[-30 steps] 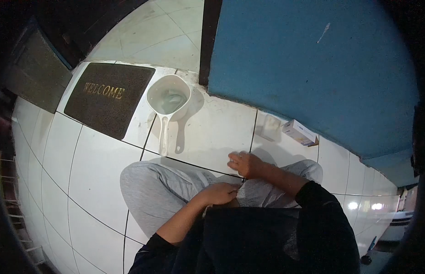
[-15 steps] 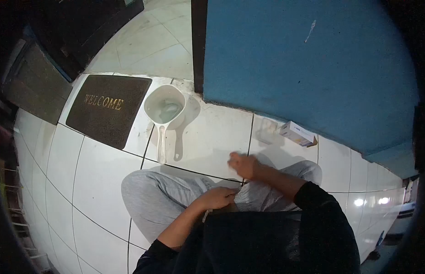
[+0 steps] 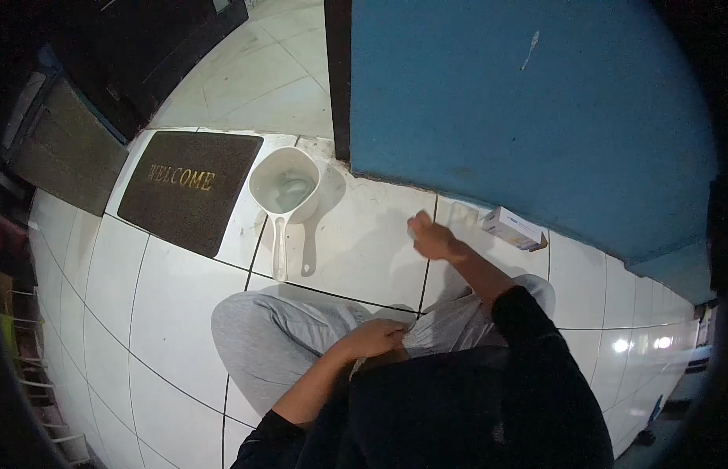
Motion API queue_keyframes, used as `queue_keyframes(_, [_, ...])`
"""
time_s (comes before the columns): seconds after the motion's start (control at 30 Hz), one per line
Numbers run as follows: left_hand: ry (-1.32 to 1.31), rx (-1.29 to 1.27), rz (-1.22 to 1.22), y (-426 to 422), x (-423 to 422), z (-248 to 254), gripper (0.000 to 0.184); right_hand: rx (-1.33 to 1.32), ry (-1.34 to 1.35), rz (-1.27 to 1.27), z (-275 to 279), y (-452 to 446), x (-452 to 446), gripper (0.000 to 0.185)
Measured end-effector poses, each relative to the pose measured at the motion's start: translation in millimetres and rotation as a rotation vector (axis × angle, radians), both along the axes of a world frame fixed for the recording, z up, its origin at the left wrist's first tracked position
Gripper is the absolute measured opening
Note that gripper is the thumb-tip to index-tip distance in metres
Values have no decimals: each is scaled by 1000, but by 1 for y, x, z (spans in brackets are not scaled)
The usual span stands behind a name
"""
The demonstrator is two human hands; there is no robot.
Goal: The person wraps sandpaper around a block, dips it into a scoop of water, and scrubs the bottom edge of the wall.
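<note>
Left hand [image 3: 373, 338] low in my lap, fingers narrowed at the grey trousers [image 3: 258, 332] — can't tell if they pinch anything. Right hand [image 3: 433, 237] out over the floor [image 3: 368, 273], fingers curled, hold unclear; mid-reach, I judge. White dipper [image 3: 280, 246] apart to its left — touching it calls for leftward travel. Box [image 3: 514, 228] rightward, by the blue wall [image 3: 528, 117].
</note>
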State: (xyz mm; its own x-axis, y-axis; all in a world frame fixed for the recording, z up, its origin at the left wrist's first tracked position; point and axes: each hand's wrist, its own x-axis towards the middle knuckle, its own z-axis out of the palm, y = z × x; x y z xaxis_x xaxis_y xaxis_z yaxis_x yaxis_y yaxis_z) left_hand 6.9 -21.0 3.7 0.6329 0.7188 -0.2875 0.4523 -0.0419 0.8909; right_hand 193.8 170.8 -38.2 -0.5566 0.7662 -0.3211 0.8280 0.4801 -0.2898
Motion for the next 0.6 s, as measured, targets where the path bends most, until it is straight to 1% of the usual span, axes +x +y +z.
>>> queue_keyframes(0.07, [-16,25,-9,0,0,-2,30,-11,-40,112,18,-28,-5,39])
queue_keyframes(0.17, [-31,49,-25,3,2,-6,29,45,-47,106,25,-25,-5,38])
queue_keyframes(0.2, [-32,44,-33,1,2,-7,29,38,-48,105,17,-19,-2,38])
queue_keyframes(0.27, [-33,16,-21,4,1,3,29,183,43,-63,-3,8,0,39])
queue_keyframes(0.3, [-38,-9,-7,3,0,7,30,197,41,-80,-6,17,-1,41])
queue_keyframes(0.4, [-14,-33,-10,4,-1,1,31,184,122,-110,-7,31,-5,42])
queue_keyframes(0.47, [-25,-32,-4,2,0,2,31,201,134,-98,-3,23,-5,43])
queue_keyframes(0.53, [-33,-42,7,-1,-1,0,31,30,31,-20,5,3,-10,42])
queue_keyframes(0.6, [-24,28,9,-2,0,-7,31,55,65,74,6,-23,-10,41])
